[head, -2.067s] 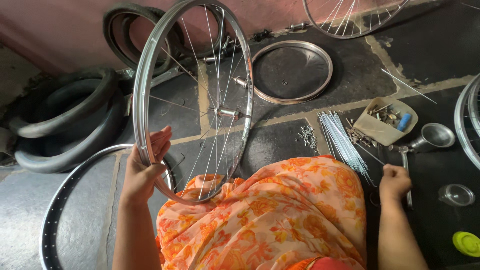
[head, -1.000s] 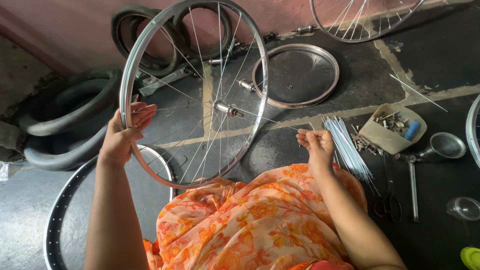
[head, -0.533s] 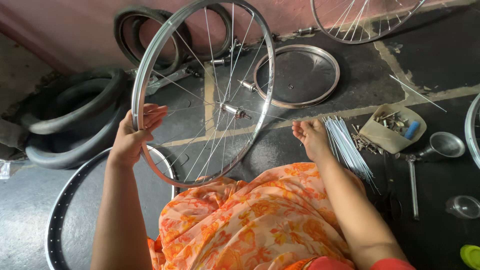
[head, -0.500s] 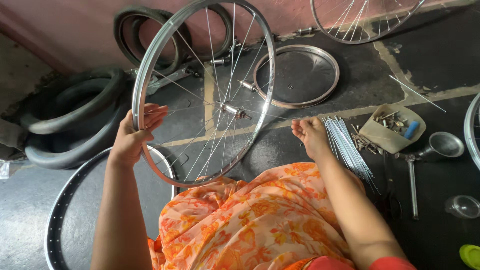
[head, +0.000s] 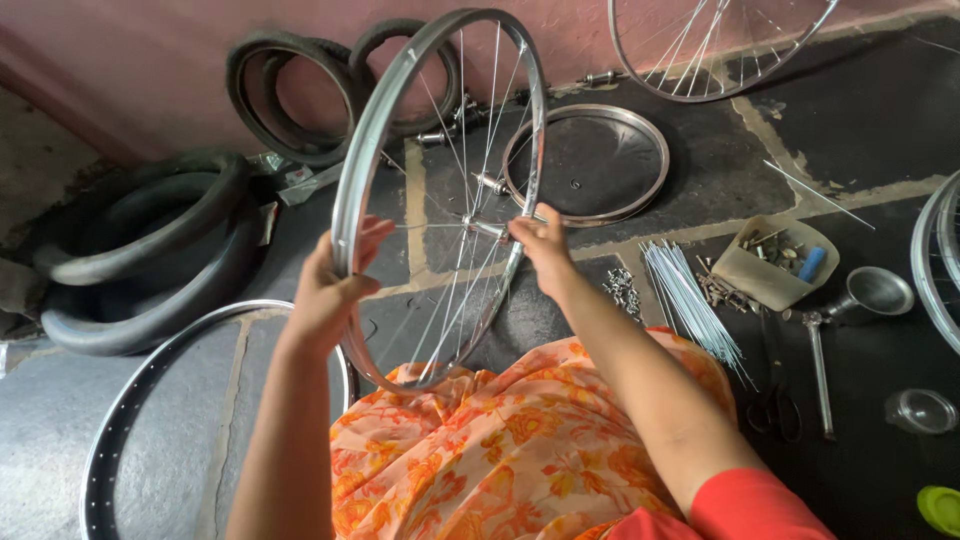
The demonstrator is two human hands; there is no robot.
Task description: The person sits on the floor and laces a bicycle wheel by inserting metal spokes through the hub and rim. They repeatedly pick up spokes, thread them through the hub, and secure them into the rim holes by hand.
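Head view: a beige tub (head: pixel 775 270) of small metal parts, with a blue piece in it, sits on the dark floor at the right, just beyond a bundle of loose spokes (head: pixel 690 305). A clear round container (head: pixel 922 410) and a green lid (head: pixel 942 508) lie nearer, at the right edge.

The spoked wheel (head: pixel 400 130) stands upright at the centre, its lower rim resting on the orange floral cloth (head: pixel 500 450). The left hand (head: pixel 335 285) is closed around the rim's left side. The right hand (head: pixel 545 245) is at the rim's right side, beside the hub (head: pixel 487 228), fingers pinched together on a spoke there.

A bare silver rim (head: pixel 655 170) lies flat beyond, and black tyres (head: pixel 150 260) are piled at the far left.
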